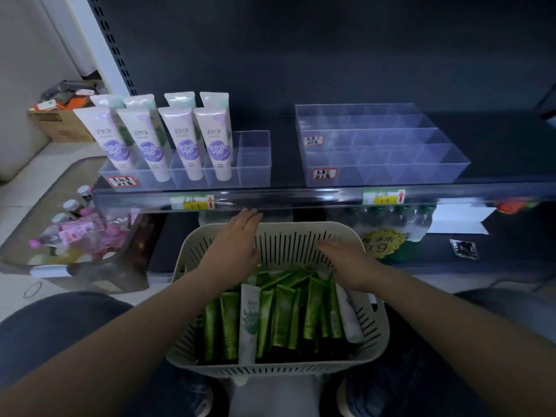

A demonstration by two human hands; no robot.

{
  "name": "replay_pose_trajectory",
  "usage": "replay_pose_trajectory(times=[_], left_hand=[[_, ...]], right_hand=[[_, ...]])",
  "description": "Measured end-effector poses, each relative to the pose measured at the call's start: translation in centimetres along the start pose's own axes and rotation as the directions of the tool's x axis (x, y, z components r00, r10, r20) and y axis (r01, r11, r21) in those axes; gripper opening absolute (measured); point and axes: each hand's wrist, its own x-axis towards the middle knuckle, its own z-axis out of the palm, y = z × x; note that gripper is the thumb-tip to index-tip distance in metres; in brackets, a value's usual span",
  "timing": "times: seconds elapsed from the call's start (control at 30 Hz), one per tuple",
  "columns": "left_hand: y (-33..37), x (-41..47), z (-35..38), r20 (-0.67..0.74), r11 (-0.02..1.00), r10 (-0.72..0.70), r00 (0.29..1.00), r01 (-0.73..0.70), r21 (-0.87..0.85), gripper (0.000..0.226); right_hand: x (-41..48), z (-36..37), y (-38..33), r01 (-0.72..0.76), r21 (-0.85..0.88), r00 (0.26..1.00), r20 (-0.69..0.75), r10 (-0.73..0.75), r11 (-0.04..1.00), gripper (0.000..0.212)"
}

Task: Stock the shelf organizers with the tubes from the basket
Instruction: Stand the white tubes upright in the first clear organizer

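A cream slotted basket (301,242) sits in front of me, filled with several green tubes (282,314) and a few white ones (249,320). My left hand (237,239) hovers over the basket's far left rim with fingers straight, holding nothing. My right hand (346,257) reaches over the basket's far right side, fingers relaxed and empty. On the shelf, the left clear organizer (254,164) holds several white tubes with purple labels (185,142), with mint ones behind. The right clear organizer (385,152) holds nothing.
The shelf's front rail (301,200) carries yellow price tags. A grey bin (75,233) of pink bottles stands on the floor at left, and a cardboard box (60,121) behind it. Bottled water (400,224) sits on the lower shelf at right.
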Motion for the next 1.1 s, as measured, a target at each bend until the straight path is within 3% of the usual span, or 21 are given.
replay_pose_trajectory(times=[0.13,0.33,0.53,0.67,0.8,0.93,1.1], left_hand=[[-0.3,-0.6,2.8,0.078,0.997,-0.058,0.995,0.062,-0.048,0.070],[-1.5,-0.8,6.6,0.260,0.985,-0.135,0.956,0.158,-0.071,0.063],[-2.9,-0.4,9.1,0.489,0.971,-0.177,0.854,0.233,-0.055,0.062],[-3.7,-0.4,10.4,0.595,0.960,-0.225,0.771,0.279,0.001,0.061],[-4.1,-0.4,11.3,0.628,0.957,-0.254,0.736,0.285,0.053,0.045],[-4.0,-0.2,11.8,0.625,0.960,-0.244,0.742,0.274,0.049,0.033],[-4.2,-0.3,11.9,0.648,0.963,-0.231,0.726,0.264,0.048,0.033]], right_hand=[[0.7,1.1,0.9,-0.070,-0.007,0.984,0.164,0.070,0.998,0.041],[3.0,2.7,1.5,-0.099,-0.064,0.938,0.328,0.115,0.993,0.039],[5.9,4.8,2.9,-0.182,-0.241,0.880,0.393,0.267,0.953,0.038],[6.8,5.2,3.1,-0.150,-0.264,0.876,0.411,0.252,0.953,0.044],[7.4,5.5,2.9,-0.211,-0.303,0.856,0.401,0.325,0.929,0.039],[7.8,5.0,3.1,-0.189,-0.262,0.881,0.380,0.281,0.946,0.035],[8.0,3.3,2.7,-0.112,-0.266,0.837,0.494,0.235,0.957,0.035]])
